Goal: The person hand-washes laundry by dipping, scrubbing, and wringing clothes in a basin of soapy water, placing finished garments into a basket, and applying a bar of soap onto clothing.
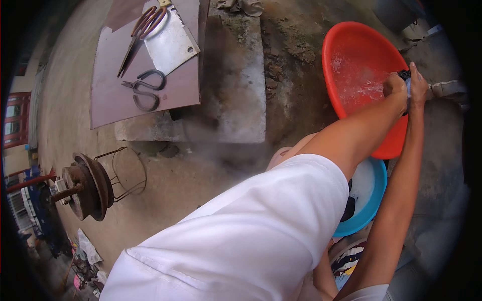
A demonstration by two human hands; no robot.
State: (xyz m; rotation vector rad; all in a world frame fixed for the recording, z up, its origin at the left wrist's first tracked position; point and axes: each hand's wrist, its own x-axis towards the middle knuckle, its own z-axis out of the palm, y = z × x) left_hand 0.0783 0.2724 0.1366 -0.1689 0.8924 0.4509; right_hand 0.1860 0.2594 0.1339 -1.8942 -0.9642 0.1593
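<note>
My left hand (394,85) is closed around a dark wet cloth (404,74) at the right side of a red plastic basin (331,75). Against the same cloth, my right hand (418,84) presses from the right, its fingers pointing up. A bluish piece shows between the hands; whether it belongs to the cloth I cannot tell. Water splashes inside the red basin, below and left of my hands. Partly behind my left arm is a blue basin (380,188) with cloudy water and dark cloth (348,209) in it.
At upper left, a board (177,90) on a concrete slab (241,116) bears a cleaver (171,47), large scissors (143,24) and smaller black-handled scissors (145,88). A rusty metal wheel-like part (90,186) with a wire ring stands at left. Multicoloured cloth (348,259) lies below the blue basin.
</note>
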